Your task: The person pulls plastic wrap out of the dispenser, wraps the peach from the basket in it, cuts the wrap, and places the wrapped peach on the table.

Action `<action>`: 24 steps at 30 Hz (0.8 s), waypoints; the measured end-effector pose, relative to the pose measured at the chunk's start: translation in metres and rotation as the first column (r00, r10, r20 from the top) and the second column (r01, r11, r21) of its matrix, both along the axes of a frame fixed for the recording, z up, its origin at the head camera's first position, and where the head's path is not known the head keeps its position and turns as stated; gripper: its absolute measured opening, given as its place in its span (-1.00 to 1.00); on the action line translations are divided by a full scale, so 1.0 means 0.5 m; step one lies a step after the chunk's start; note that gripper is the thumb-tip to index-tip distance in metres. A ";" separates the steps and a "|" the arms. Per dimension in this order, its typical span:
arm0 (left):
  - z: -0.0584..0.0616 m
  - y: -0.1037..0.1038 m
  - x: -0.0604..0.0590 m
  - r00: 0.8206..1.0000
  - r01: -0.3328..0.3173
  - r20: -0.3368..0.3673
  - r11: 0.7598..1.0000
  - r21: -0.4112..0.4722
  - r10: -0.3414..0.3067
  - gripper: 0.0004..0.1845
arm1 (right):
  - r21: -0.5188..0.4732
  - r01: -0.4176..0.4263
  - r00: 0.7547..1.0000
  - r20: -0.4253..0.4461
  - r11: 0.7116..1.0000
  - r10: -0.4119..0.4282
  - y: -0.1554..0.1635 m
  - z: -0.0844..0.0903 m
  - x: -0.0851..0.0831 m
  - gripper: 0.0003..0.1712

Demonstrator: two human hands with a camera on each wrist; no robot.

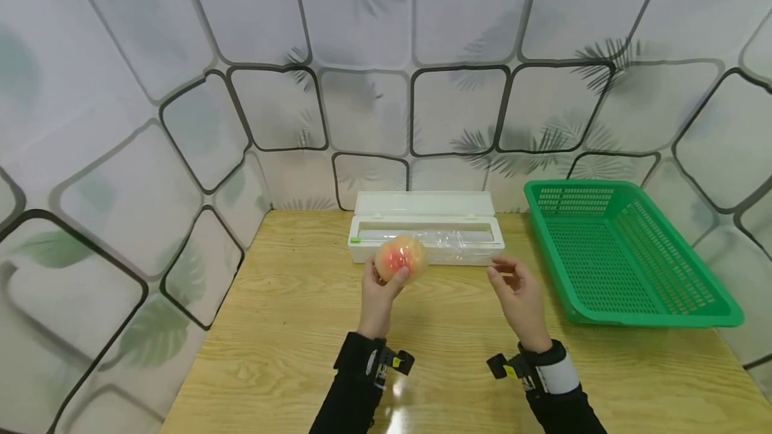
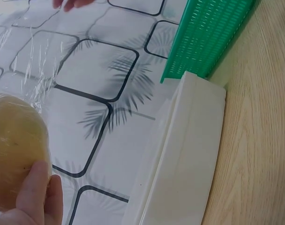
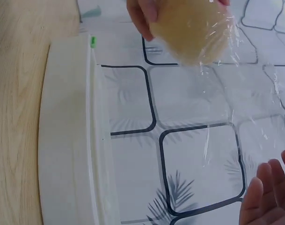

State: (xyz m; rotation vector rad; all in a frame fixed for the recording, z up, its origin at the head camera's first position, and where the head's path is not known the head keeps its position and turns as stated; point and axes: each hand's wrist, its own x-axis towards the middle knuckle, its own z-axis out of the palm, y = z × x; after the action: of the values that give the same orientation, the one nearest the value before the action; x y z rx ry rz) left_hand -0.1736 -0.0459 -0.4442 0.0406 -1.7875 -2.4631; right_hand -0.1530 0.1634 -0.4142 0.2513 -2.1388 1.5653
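Note:
My left hand (image 1: 380,293) holds a pink and yellow peach (image 1: 405,254) above the table, thumb and fingers around it. Clear plastic wrap (image 1: 449,241) covers the fruit and trails off to the right, glinting in the right wrist view. My right hand (image 1: 520,295) is raised near that trailing end, its fingers loosely bent; in the right wrist view they look spread apart. Whether they touch the film I cannot tell. Behind the peach stands a long white plastic wrap dispenser (image 1: 422,257) with its lid (image 1: 425,203) raised and a green cutter tab (image 1: 355,240) at its left.
A green perforated basket (image 1: 654,319) stands on the right of the wooden table (image 1: 289,327), beyond my right hand. A patterned cloth (image 1: 368,112) hangs behind the table and along its sides.

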 end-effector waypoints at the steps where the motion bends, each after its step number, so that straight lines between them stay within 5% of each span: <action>1: -0.002 -0.001 0.000 1.000 -0.001 -0.001 1.000 -0.008 0.001 -0.36 | 0.002 0.014 0.999 -0.032 1.000 -0.014 -0.003 0.010 0.005 -0.75; 6: -0.008 0.001 -0.001 0.999 0.012 -0.032 1.000 -0.026 -0.013 -0.34 | 0.064 0.059 0.984 -0.169 0.996 -0.047 -0.012 0.037 0.017 -0.73; 11: -0.010 0.003 0.000 0.998 0.029 -0.052 0.999 -0.042 -0.031 -0.35 | 0.093 0.085 0.973 -0.224 0.992 -0.062 0.003 0.004 -0.002 -0.91; 16: -0.007 -0.002 0.004 0.998 0.047 -0.039 0.998 -0.041 -0.048 -0.37 | 0.046 0.098 0.967 -0.241 0.994 -0.084 0.019 -0.019 -0.014 -0.92; 18: -0.004 -0.007 0.006 0.998 0.054 -0.032 0.998 -0.036 -0.056 -0.39 | -0.005 0.056 0.965 -0.256 0.998 -0.055 0.035 -0.053 -0.032 -0.87; 23: -0.001 -0.017 0.008 0.995 0.093 -0.031 0.995 -0.030 -0.094 -0.41 | -0.007 0.062 0.972 -0.227 0.998 -0.062 0.041 -0.048 -0.032 -0.84; 24: 0.000 -0.018 0.009 0.994 0.102 -0.033 0.994 -0.034 -0.103 -0.41 | 0.025 0.109 0.974 -0.205 0.994 -0.101 0.031 -0.014 -0.014 -0.87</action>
State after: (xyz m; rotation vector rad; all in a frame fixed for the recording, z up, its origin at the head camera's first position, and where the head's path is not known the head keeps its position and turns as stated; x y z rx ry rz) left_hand -0.1690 -0.0550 -0.4444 -0.0982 -1.8590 -2.4860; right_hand -0.1602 0.1787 -0.4210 0.2923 -1.9902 1.3799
